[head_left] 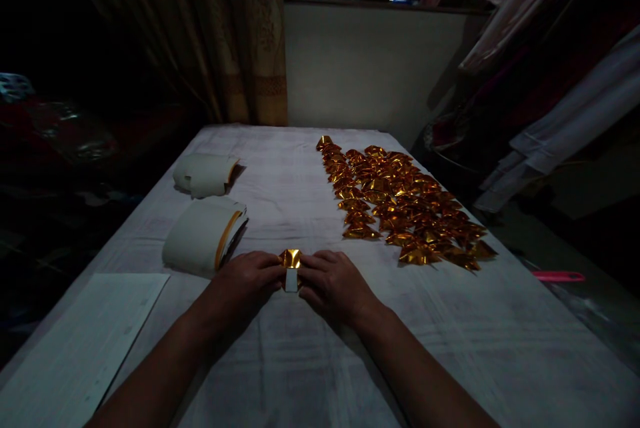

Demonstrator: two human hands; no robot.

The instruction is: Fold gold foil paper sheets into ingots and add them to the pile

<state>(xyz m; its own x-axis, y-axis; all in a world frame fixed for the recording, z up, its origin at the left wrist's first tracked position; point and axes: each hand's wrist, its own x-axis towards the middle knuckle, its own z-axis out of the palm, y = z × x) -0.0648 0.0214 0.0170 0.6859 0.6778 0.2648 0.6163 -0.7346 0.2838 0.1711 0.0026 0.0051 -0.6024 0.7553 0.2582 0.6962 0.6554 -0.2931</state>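
A small folded gold foil paper (pixel 291 259) with a pale inner face showing is held between my hands near the table's middle. My left hand (pixel 250 279) pinches its left side, fingers closed. From the other side my right hand (pixel 336 283) grips it with fingers pressed together. To the right lie several rows of folded gold paper ingots (pixel 400 195). Left of my hands, a curved stack of pale sheets (pixel 197 235) with a gold edge rests on the cloth, and a second curved stack (pixel 205 173) sits behind it.
A patterned pale cloth (pixel 310 361) covers the table. Flat pale sheets (pixel 85 341) lie at the front left. A curtain (pixel 240 35) hangs behind, clothes (pixel 575 101) hang at the right, and a pink handle (pixel 557 276) shows beyond the right edge.
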